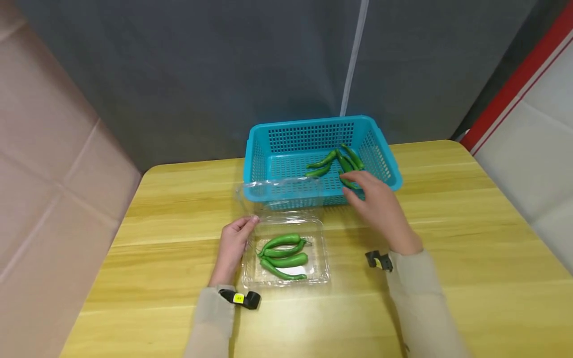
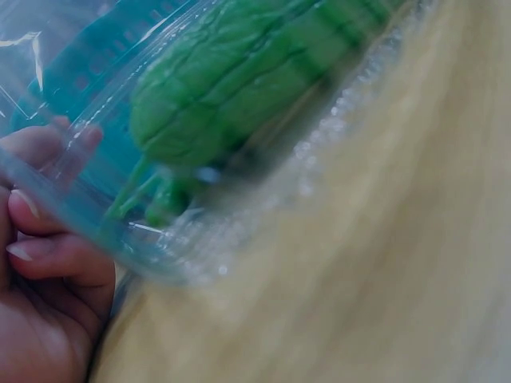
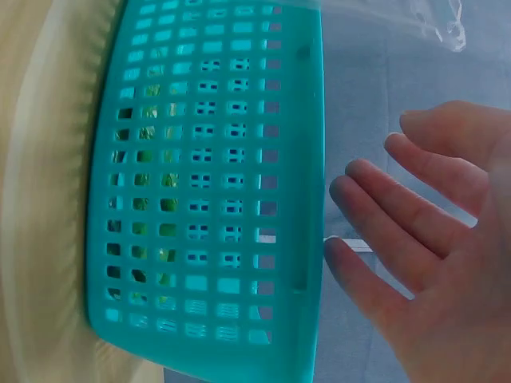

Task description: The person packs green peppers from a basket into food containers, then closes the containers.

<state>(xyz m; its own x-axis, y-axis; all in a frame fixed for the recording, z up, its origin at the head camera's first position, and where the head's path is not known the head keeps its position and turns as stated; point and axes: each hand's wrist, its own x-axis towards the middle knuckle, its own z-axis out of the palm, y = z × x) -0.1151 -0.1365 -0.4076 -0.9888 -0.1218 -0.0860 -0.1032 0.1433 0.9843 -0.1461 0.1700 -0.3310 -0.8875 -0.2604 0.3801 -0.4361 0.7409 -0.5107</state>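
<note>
A clear plastic clamshell box (image 1: 319,268) sits on the table with its lid (image 1: 279,215) tipped back, overlapping the basket's near side. Several green chili peppers (image 1: 286,260) lie together inside the box. At the box's left side near the hinge, my left hand (image 1: 235,241) pinches the plastic edge between thumb and fingers. My right hand (image 1: 380,209) is over the near right rim of a blue-green plastic basket (image 1: 309,123), fingers spread and holding nothing. Beyond its fingertips, more chili peppers (image 1: 322,161) lie loose on the basket's floor, toward the right.
Under everything is a wood-grain table (image 1: 170,214) with rounded back corners. A dark grey cloth panel (image 1: 201,89) stands behind the basket. Pale padded walls (image 1: 49,164) flank both sides, with a red strip (image 1: 515,79) along the right one.
</note>
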